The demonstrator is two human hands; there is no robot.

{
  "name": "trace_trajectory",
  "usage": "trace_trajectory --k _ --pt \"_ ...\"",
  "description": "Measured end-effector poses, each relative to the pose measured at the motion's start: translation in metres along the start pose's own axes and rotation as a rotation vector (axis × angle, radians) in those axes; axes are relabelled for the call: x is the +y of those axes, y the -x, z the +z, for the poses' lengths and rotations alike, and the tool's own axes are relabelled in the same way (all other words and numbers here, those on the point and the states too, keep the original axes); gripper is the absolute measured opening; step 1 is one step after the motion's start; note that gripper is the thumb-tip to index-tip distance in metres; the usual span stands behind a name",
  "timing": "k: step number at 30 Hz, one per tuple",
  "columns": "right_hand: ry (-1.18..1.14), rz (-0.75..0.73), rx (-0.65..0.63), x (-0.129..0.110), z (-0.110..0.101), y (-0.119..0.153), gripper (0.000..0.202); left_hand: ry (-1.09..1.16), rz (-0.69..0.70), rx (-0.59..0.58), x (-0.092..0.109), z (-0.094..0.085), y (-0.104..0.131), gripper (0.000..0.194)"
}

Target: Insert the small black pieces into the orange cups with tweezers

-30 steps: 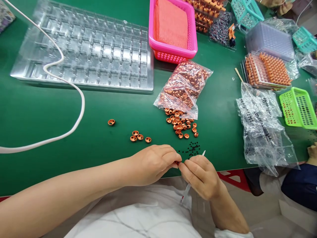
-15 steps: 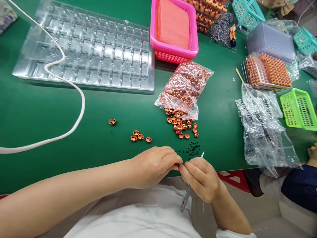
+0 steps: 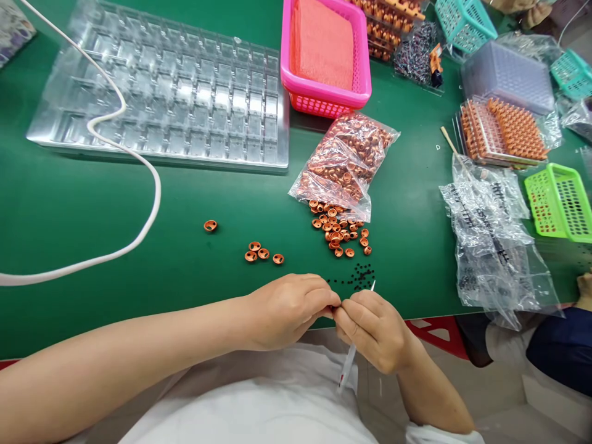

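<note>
My left hand (image 3: 289, 310) and my right hand (image 3: 377, 330) meet fingertip to fingertip at the table's front edge. Both are closed in a pinch around a small dark reddish piece, mostly hidden by the fingers. A slim white pen-like tool (image 3: 348, 365) passes through my right hand, its pointed tip sticking out above. Just beyond lie tiny black parts (image 3: 362, 276). Behind those, copper-coloured cups (image 3: 336, 235) spill from a clear bag (image 3: 346, 161) full of them. Several more cups (image 3: 263, 253) rest on the table beyond my left hand, and one cup (image 3: 210, 226) sits apart.
A clear compartment tray (image 3: 185, 92) and a white cable (image 3: 155, 203) are at the left. A pink basket (image 3: 363, 92) stands at the back. To the right are plastic bags (image 3: 490, 240), orange part racks (image 3: 513, 132) and a green basket (image 3: 559, 203). Another person's hand (image 3: 585, 287) shows at the right edge.
The pen-like tool's tip has shifted slightly left and its tilt has changed a little with my right hand. Both hands remain together.
</note>
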State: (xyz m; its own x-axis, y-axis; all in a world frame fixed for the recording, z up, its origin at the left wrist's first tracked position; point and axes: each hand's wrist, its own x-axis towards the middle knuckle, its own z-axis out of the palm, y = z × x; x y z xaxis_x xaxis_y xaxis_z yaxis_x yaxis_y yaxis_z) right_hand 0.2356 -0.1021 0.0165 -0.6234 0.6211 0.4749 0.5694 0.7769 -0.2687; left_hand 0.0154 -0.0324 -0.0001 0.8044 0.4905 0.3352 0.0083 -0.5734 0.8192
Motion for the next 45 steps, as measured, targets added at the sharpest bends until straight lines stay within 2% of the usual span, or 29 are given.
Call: trace_trajectory --k 4,7,13,16,20,26,31,37,42,45 --pt "-0.023 0.026 -0.029 0.001 0.001 -0.001 0.018 0.036 -0.029 -0.019 -0.001 0.0 -0.001 0.017" --pt "-0.08 0.129 -0.052 0.001 0.003 0.003 0.018 0.091 -0.08 -0.016 -0.001 -0.002 -0.002 0.018" --pt "-0.206 0.316 0.171 -0.004 0.002 0.007 0.032 0.232 -0.215 0.012 -0.002 -0.007 -0.006 0.014" --pt "-0.22 0.364 0.224 -0.007 0.001 0.008 0.035 0.257 -0.234 0.022 -0.002 -0.008 -0.006 0.011" --pt "-0.207 0.328 0.203 -0.007 0.002 0.01 0.033 0.243 -0.21 0.026 -0.003 -0.007 -0.006 0.01" --pt "-0.125 0.197 0.074 -0.004 0.005 0.018 0.033 0.169 -0.153 0.02 -0.002 -0.006 -0.005 0.013" --pt "-0.07 0.127 0.027 -0.003 0.005 0.02 0.029 0.106 -0.085 0.027 0.0 -0.005 -0.005 0.015" --pt "-0.06 0.112 -0.007 -0.004 0.004 0.015 0.027 0.094 -0.058 0.012 -0.001 -0.004 -0.004 0.015" --pt "-0.053 0.115 -0.017 -0.005 0.007 0.011 0.019 0.089 -0.11 -0.05 0.0 -0.002 -0.003 0.02" --pt "-0.092 0.166 -0.036 -0.004 0.009 0.01 0.015 0.076 -0.138 -0.082 0.002 -0.003 -0.003 0.019"
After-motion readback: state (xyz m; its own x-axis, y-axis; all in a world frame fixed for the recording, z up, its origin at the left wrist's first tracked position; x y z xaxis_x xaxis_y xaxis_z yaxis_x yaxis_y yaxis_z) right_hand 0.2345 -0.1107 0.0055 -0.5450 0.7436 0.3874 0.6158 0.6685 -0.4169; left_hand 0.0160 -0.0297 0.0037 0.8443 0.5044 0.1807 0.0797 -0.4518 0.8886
